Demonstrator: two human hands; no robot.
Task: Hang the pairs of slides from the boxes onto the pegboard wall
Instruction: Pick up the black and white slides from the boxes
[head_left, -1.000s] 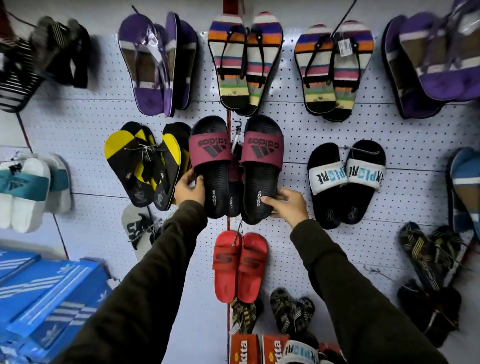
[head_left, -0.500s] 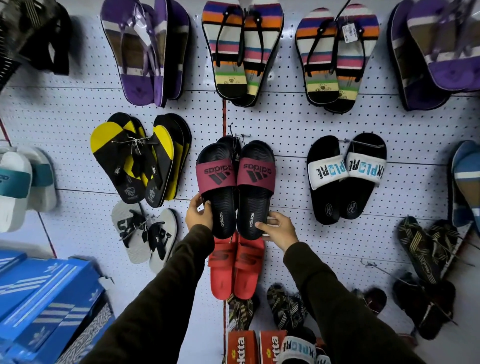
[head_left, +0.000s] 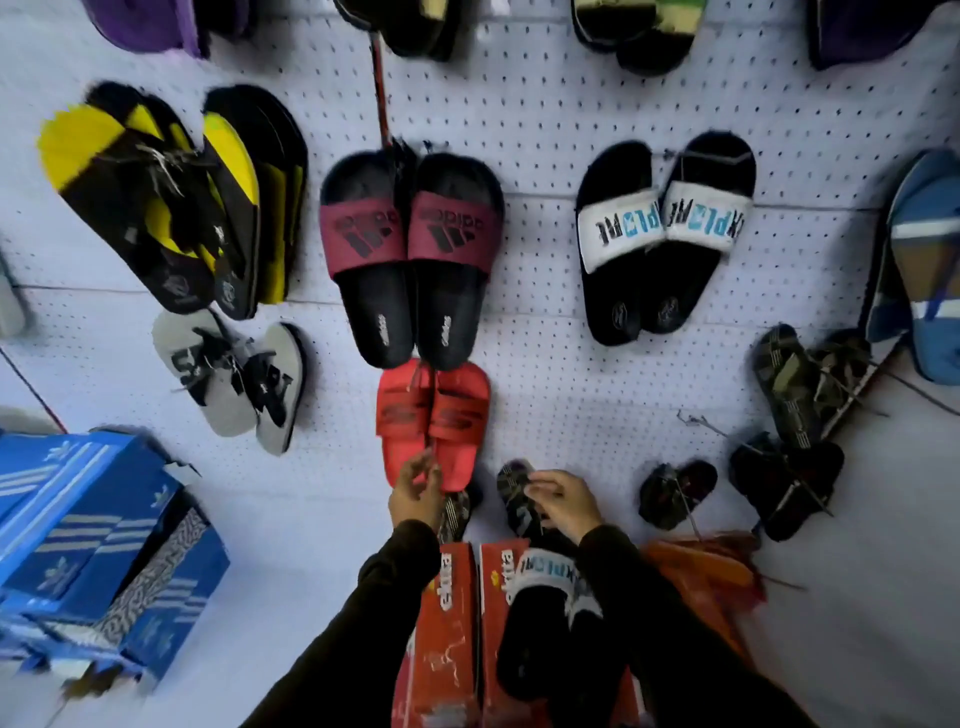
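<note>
A black pair of slides with maroon adidas straps (head_left: 410, 260) hangs heels-down on the white pegboard wall (head_left: 571, 104), with no hand on it. Right under it hangs a red pair (head_left: 431, 421). My left hand (head_left: 415, 493) is at the heels of the red pair, fingers loosely curled and empty. My right hand (head_left: 563, 501) hovers beside it, over a dark patterned flip-flop (head_left: 511, 483), fingers apart and holding nothing. Below my wrists stand red shoe boxes (head_left: 452, 623), with a black slide bearing a white lettered strap (head_left: 545, 597) lying on them.
Blue adidas boxes (head_left: 88, 530) are stacked at the lower left. Other pairs hang all around: yellow-black flip-flops (head_left: 156, 197), grey ones (head_left: 234, 379), black slides with white straps (head_left: 665, 234), camouflage sandals (head_left: 810, 384). Bare pegboard lies between the red pair and the camouflage sandals.
Both hands let go of the maroon-strapped slides, which stay hanging, and dropped to below the red pair. The view has tilted downward.
</note>
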